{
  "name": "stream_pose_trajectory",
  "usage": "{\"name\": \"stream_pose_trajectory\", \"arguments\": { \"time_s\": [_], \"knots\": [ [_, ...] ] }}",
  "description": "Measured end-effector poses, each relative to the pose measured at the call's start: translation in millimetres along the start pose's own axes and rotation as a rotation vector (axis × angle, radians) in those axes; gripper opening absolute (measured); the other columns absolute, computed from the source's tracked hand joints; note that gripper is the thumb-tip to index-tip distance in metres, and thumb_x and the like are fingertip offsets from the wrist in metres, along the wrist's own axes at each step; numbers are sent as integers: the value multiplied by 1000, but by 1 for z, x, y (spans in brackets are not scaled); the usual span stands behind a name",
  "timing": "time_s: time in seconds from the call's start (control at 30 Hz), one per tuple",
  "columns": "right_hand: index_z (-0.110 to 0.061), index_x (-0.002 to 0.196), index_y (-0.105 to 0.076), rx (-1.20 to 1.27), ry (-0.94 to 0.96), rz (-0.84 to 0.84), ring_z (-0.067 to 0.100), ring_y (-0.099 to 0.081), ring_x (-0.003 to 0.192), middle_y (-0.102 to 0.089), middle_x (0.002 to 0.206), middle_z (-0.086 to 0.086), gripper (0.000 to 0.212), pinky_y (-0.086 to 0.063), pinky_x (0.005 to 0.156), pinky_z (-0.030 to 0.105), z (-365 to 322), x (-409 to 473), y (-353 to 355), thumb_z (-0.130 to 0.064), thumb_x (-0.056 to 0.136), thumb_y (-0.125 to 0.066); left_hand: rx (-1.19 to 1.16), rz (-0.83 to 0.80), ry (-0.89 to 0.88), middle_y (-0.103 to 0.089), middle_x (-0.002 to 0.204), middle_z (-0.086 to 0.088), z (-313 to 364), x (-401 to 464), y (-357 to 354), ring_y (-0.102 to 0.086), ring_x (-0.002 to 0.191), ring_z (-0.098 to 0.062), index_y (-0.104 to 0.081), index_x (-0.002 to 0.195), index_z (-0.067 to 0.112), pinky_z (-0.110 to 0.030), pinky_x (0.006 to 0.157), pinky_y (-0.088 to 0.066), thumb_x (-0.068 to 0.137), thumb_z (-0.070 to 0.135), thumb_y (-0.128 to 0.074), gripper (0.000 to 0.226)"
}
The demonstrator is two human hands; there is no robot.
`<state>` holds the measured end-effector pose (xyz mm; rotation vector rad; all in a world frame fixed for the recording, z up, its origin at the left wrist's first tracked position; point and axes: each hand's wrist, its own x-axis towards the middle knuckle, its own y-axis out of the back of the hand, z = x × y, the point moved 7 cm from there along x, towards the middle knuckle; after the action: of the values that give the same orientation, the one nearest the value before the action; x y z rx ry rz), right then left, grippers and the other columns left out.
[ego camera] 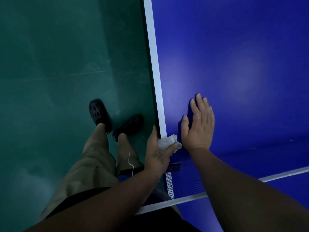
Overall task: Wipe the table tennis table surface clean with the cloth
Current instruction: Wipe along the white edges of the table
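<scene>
Lying bunched on the white edge line of the blue table (234, 47), the white cloth (168, 141) is gripped by the left hand (158, 151); just beside it the right hand (199, 124) rests flat with straight fingers, near the net (187, 181)

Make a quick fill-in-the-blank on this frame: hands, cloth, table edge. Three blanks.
1. The cloth is gripped by the ____ hand.
2. The right hand lies ____ on the blue table, fingers straight.
3. The cloth sits on the table's ____ edge line.

Missing words: left; flat; white
</scene>
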<state>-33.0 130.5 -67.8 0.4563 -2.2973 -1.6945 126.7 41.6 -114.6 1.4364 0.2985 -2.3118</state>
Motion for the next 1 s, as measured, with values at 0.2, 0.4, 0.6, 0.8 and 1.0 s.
{"name": "stream_pose_trajectory", "arguments": {
  "time_s": [0.2,0.4,0.6,0.8,1.0],
  "knots": [
    [-7,156,-49,-17,-9,-9,27,-26,162,-35,171,7,52,-22,131,51,0,0,0,-23,107,-50,-65,-41,4,-41,161,-10,5,0,-8,-50,143,-27,-3,169,35,-53,118,-45,65,71,-86,137],
    [-5,154,-51,-28,4,10,28,-29,161,-36,170,9,52,-27,129,54,0,0,0,-21,105,-53,-107,-78,-66,-41,159,-12,56,23,-2,-70,96,3,-1,170,20,-10,78,-55,93,16,-82,112],
    [-5,155,-51,-15,0,5,29,-30,160,-38,170,10,52,-27,129,53,-1,0,1,-20,104,-55,-51,-13,-121,-38,159,0,104,39,17,-55,132,-16,-11,168,18,-4,87,-47,89,12,-85,108],
    [-5,154,-51,-28,2,6,29,-31,160,-39,169,10,52,-27,129,53,1,0,-1,-21,105,-53,-61,118,-100,-28,170,-6,73,6,10,-44,143,-19,-37,149,18,7,84,-39,87,17,-86,79],
    [-4,154,-51,-16,10,18,29,-30,160,-39,169,11,52,-26,130,52,0,0,0,-20,105,-54,-221,124,-181,-35,166,14,111,48,16,-53,136,0,-36,162,14,-16,107,-49,80,18,-92,100]
  ]
}}
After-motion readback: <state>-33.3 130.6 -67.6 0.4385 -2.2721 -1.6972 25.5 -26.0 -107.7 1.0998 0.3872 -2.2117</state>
